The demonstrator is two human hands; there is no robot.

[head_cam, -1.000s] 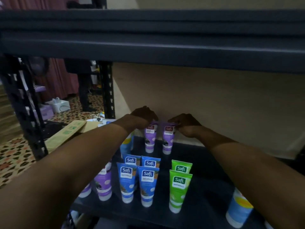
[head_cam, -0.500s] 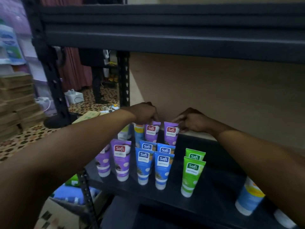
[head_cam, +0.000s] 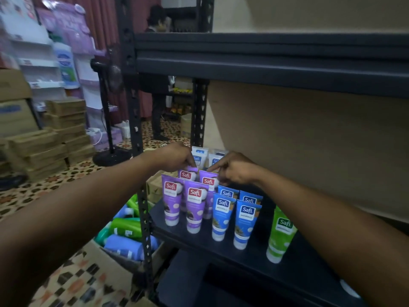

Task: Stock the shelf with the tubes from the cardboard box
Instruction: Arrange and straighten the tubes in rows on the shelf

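rear purple tubes (head_cam: 187, 175) part hidden, fingertips too

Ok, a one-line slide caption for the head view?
Both hands, left hand and right hand, set two purple Safi tubes at the back of the black shelf, beside blue tubes.

The shelf (head_cam: 232, 244) looks like dark painted metal, matt — its upright post (head_cam: 135, 120) punched with slots. The purple tubes (head_cam: 194, 204), blue tubes (head_cam: 245, 224) and green tube (head_cam: 280, 235) are smooth, glossy plastic with printed labels. The open box (head_cam: 124, 258) on the floor is plain brown cardboard (dull, unprinted), as are the stacked cartons (head_cam: 55, 138).
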